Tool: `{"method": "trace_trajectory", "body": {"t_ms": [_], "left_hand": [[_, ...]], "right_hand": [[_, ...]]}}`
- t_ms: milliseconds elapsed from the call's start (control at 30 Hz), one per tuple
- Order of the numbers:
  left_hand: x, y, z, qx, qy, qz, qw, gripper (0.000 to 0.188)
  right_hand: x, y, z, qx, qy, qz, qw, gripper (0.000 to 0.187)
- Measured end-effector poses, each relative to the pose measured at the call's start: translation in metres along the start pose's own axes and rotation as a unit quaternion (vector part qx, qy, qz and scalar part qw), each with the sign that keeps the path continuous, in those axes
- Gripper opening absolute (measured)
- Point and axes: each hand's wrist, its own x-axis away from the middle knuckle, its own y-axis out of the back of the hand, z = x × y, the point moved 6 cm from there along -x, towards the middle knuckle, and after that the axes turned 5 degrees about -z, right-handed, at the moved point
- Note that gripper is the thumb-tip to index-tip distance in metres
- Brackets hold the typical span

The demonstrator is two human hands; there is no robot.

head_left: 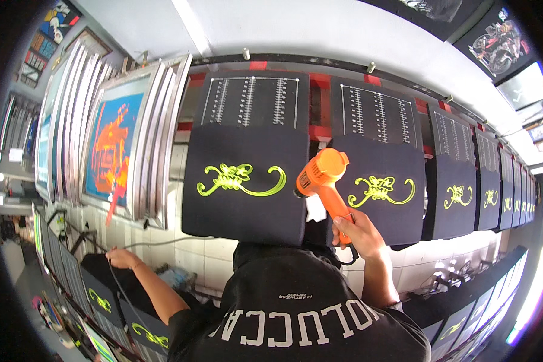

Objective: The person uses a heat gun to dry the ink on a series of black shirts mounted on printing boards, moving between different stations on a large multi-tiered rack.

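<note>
An orange heat gun (329, 172) is in my right hand (362, 234), with my fingers wrapped round its handle. Its dark nozzle points left toward a black fabric panel (247, 220) that bears a yellow-green curling print (241, 180). A second black panel (377, 220) with the same kind of print lies just behind the gun on the right. My left hand (122, 258) is stretched out low at the left, closed on a thin grey power cord (169, 242). The cord runs from there toward my body.
Boards with white ruled markings (253, 99) stick out beyond the panels, on a red and black frame (320, 133). Several more printed panels (458, 196) recede to the right. Metal-framed printing screens (123, 139) stand at the left. Another row of printed panels (99, 298) lies at lower left.
</note>
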Motion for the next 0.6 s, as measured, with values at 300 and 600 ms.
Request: {"method": "trace_trajectory", "body": {"t_ms": [300,600], "left_hand": [[-0.134,-0.09,0.025,0.006,-0.06,0.039,0.997,0.053],[-0.159,-0.222,0.193,-0.024,0.016,0.305,0.952,0.038]], "right_hand": [[-0.046,-0.122,0.038,0.026,0.039,-0.124,0.991,0.034],[-0.05,-0.141,0.041,0.052,0.004,-0.156,0.986,0.032]]}}
